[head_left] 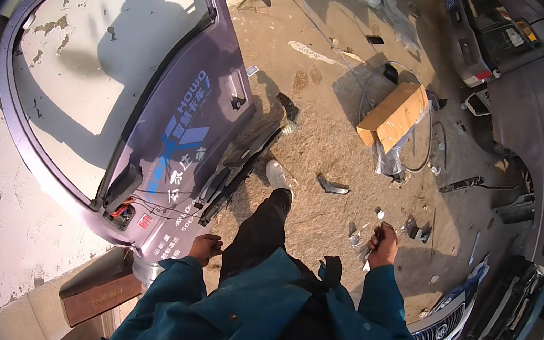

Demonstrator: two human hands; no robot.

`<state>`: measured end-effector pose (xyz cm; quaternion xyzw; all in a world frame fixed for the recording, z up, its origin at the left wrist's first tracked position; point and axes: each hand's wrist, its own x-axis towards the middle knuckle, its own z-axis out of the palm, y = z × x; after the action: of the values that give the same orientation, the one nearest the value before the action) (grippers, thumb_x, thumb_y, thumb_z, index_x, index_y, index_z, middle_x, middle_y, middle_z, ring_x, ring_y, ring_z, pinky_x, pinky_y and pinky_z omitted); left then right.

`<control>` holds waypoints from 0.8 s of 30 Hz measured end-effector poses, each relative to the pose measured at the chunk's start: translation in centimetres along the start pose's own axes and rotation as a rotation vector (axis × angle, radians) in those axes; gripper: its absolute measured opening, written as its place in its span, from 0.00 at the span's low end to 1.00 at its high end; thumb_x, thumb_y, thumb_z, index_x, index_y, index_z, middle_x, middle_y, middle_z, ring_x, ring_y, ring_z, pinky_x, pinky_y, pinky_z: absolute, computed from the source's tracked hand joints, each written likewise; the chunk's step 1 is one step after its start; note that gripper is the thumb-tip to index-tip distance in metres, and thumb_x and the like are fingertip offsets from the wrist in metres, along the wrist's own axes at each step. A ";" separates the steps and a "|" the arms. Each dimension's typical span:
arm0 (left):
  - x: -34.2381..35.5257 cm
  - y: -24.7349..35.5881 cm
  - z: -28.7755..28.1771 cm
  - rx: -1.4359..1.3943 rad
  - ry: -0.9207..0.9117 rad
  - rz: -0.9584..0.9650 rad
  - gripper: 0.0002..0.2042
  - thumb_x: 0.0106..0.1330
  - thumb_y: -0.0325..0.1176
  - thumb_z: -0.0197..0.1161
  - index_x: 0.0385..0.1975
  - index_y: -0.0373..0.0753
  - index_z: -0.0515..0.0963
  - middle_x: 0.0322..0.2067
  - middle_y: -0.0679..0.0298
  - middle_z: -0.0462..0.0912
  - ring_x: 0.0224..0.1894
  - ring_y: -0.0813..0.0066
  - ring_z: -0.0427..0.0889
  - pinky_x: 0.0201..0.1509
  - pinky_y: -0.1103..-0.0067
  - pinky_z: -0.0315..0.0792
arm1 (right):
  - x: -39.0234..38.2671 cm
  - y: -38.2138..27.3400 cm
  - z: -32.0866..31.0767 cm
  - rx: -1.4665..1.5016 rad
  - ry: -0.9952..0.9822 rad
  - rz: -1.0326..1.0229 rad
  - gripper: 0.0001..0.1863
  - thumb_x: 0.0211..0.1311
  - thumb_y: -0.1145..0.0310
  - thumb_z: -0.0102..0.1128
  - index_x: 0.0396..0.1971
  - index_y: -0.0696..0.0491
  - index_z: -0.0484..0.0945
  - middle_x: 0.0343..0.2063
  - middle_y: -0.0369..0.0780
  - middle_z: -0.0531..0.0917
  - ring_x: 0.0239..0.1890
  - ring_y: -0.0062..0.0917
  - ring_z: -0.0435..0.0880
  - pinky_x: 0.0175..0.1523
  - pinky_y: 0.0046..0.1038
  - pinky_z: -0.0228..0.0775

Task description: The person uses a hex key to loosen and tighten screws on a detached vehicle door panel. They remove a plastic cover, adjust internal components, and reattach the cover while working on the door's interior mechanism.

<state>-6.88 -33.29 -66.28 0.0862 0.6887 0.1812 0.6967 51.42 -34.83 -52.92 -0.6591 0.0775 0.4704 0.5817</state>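
My left hand (205,249) hangs low beside my dark trouser leg with its fingers curled in; nothing shows in it. Nearest to it is a purple vehicle door (219,103), upright against a pale peeling wall, with blue and white lettering and a window frame. Loose wires (163,205) trail from a hole at the door's lower corner, close to a black side part. My right hand (383,246) is held out on the right with fingers bent closed; whatever it may grip is too small or hidden to name.
On the dirt floor ahead lie an open cardboard box (394,117), a coiled cable (420,164) and a dark bracket (332,185). Black trim (241,166) leans by the door. Purple vehicle panels (536,123) and a front grille (441,329) stand right. A reddish-brown box (102,300) lies lower left.
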 end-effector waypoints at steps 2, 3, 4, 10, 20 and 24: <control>1.7 1.6 1.2 0.028 0.082 -0.074 0.13 0.78 0.24 0.54 0.55 0.27 0.82 0.36 0.54 0.87 0.32 0.65 0.86 0.36 0.64 0.87 | 2.4 0.0 1.7 -0.151 0.049 0.049 0.06 0.78 0.65 0.64 0.43 0.50 0.78 0.32 0.38 0.82 0.22 0.21 0.70 0.24 0.28 0.58; 3.3 3.3 1.7 0.027 0.083 -0.071 0.14 0.79 0.26 0.53 0.55 0.27 0.82 0.34 0.54 0.87 0.28 0.67 0.84 0.31 0.65 0.85 | 4.4 -0.2 2.4 -0.241 0.069 0.038 0.07 0.77 0.66 0.64 0.45 0.52 0.78 0.31 0.39 0.83 0.20 0.21 0.69 0.23 0.29 0.57; 4.0 5.2 1.8 0.007 0.088 -0.079 0.13 0.80 0.28 0.54 0.54 0.30 0.83 0.30 0.57 0.84 0.24 0.70 0.79 0.25 0.68 0.77 | 4.5 -0.4 3.5 -0.331 0.091 0.045 0.08 0.77 0.66 0.64 0.47 0.53 0.77 0.31 0.40 0.83 0.19 0.21 0.68 0.22 0.30 0.56; 6.5 21.6 6.6 0.109 0.147 0.134 0.10 0.81 0.36 0.58 0.47 0.36 0.82 0.22 0.70 0.68 0.16 0.78 0.63 0.19 0.75 0.55 | 14.3 -6.3 10.5 -0.557 0.116 0.109 0.07 0.80 0.65 0.63 0.45 0.53 0.80 0.21 0.36 0.78 0.14 0.20 0.59 0.20 0.30 0.50; 14.1 50.9 13.9 0.397 0.370 0.627 0.13 0.82 0.32 0.54 0.56 0.34 0.81 0.25 0.64 0.77 0.24 0.74 0.77 0.29 0.72 0.74 | 30.1 -11.8 24.4 -0.786 -0.022 0.262 0.16 0.83 0.59 0.62 0.46 0.57 0.87 0.23 0.36 0.78 0.16 0.17 0.59 0.21 0.29 0.49; 17.3 60.6 15.2 0.510 0.608 0.758 0.12 0.86 0.34 0.51 0.52 0.35 0.81 0.23 0.62 0.79 0.25 0.72 0.82 0.32 0.70 0.75 | 40.9 -11.1 29.6 -0.991 -0.089 0.287 0.13 0.72 0.61 0.70 0.41 0.58 0.88 0.26 0.38 0.82 0.19 0.19 0.70 0.23 0.31 0.57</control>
<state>-0.17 30.80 -59.37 0.4381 0.8019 0.2636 0.3091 65.29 11.69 -70.74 -0.8177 -0.0898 0.5531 0.1323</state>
